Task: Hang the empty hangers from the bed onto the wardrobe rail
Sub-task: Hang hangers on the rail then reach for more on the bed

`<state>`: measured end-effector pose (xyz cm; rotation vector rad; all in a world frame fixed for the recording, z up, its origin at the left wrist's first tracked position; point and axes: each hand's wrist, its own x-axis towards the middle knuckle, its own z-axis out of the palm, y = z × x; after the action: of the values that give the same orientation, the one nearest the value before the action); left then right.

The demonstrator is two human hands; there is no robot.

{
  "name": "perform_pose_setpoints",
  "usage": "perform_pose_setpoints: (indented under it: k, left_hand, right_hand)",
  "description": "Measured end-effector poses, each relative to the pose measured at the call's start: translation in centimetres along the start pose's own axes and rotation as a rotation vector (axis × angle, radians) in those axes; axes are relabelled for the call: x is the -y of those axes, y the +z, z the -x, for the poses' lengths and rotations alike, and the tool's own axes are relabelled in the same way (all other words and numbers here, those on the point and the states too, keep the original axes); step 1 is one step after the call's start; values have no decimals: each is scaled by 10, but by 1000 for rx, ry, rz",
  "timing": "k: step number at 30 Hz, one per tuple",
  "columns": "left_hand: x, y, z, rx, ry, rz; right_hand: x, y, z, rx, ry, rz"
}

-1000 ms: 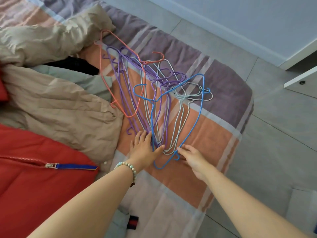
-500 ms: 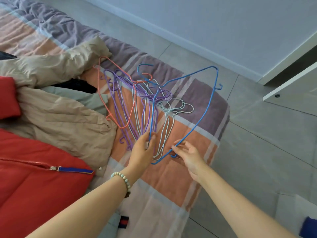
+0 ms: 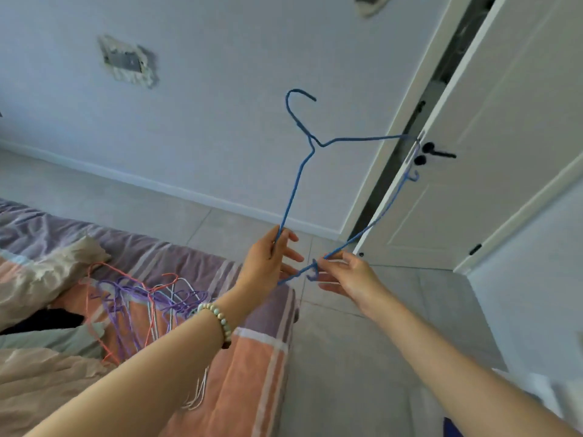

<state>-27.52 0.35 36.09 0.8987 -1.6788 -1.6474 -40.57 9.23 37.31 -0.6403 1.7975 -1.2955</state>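
Note:
A blue wire hanger [image 3: 296,181] is held up in the air above the bed's foot, hook uppermost. My left hand [image 3: 271,261] pinches one of its arms near the lower end. My right hand [image 3: 350,275] grips its lower corner by the small loop. Several other hangers [image 3: 138,301], purple, pink and white, lie in a pile on the striped bed cover [image 3: 252,357]. No wardrobe rail shows in this view.
Beige and grey clothes [image 3: 41,269] lie on the bed at the left. A white door [image 3: 492,159] with a black handle stands ajar at the right. Grey tiled floor [image 3: 347,357] runs between the bed and the door.
Both hands lifted the blue hanger off the pile and raised it high. The view swung up from the bed toward the wall and the door.

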Motion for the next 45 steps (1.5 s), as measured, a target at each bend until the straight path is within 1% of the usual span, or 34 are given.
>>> perform_pose_setpoints:
  k: [4, 7, 12, 19, 26, 31, 34, 37, 41, 45]
  left_hand:
    - [-85, 36, 1, 143, 109, -43]
    - [-143, 68, 9, 245, 169, -64]
    - [-222, 125, 30, 445, 274, -141]
    - [-308, 214, 87, 815, 306, -252]
    - [-365, 307, 163, 1065, 375, -337]
    - [-386, 382, 218, 1253, 335, -357]
    - [-395, 429, 250, 1350, 368, -335]
    - [-407, 479, 285, 1399, 429, -274]
    - [-421, 542, 336, 1416, 525, -190]
    - [-432, 600, 383, 1414, 559, -93]
  right_hand:
    - [64, -66, 49, -94, -68, 204]
    - [99, -114, 94, -215, -171, 262]
    - [150, -179, 164, -327, -276, 249]
    - [197, -260, 262, -484, -480, 149]
    - [191, -348, 363, -663, -604, 27]
    - [173, -411, 441, -747, -654, -6]
    - [164, -448, 484, -819, -684, -3]
    - [159, -484, 526, -894, -712, -35]
    - [153, -531, 574, -1005, -753, -73]
    - [150, -578, 613, -1136, -796, -69]
